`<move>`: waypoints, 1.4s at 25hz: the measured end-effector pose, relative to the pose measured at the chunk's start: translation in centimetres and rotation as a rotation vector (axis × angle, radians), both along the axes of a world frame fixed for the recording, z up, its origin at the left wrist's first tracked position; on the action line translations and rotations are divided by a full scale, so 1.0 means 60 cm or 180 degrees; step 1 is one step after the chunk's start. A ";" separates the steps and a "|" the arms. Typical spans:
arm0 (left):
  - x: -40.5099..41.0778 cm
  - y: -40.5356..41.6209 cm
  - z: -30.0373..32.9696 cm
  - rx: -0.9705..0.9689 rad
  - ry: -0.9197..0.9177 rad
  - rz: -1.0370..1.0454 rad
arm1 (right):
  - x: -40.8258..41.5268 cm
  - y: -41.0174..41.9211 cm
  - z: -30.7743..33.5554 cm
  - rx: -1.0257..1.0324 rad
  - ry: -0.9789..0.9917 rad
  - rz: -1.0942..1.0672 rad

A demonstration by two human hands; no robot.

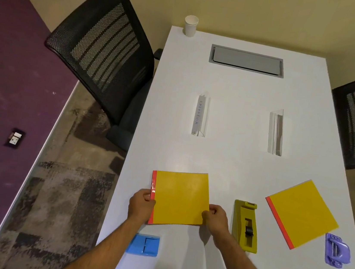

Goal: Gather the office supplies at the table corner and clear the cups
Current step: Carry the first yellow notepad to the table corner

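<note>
Both hands hold one yellow notebook (179, 199) near the left side of the white worktop (225, 158): the left hand (141, 206) has its grip pinched on the red spine edge, the right hand (216, 218) on the near right corner. Whether the notebook is lifted or resting cannot be told. The left forearm hides part of a blue stapler-like item (146, 244). A yellow tape dispenser (245, 225), a second yellow notebook (301, 214) and a purple punch (337, 250) lie to the right. A paper cup (190, 26) stands at the far left corner.
</note>
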State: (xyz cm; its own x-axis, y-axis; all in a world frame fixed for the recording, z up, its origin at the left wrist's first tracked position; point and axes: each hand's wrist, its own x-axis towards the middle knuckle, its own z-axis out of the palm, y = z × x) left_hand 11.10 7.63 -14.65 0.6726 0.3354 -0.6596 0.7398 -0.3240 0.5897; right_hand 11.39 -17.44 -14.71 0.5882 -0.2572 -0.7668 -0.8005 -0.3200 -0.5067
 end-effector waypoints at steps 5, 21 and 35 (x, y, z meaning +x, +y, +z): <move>-0.009 0.002 0.036 -0.0291 -0.0174 0.0061 | -0.019 -0.009 0.045 0.0120 -0.0005 -0.0178; -0.042 -0.151 0.253 -0.0883 -0.0992 -0.1127 | -0.137 -0.237 0.297 0.0730 -0.1309 -0.0551; -0.253 -0.455 0.292 -0.2031 -0.1108 0.0108 | -0.377 -0.553 0.355 0.1193 -0.1943 -0.0995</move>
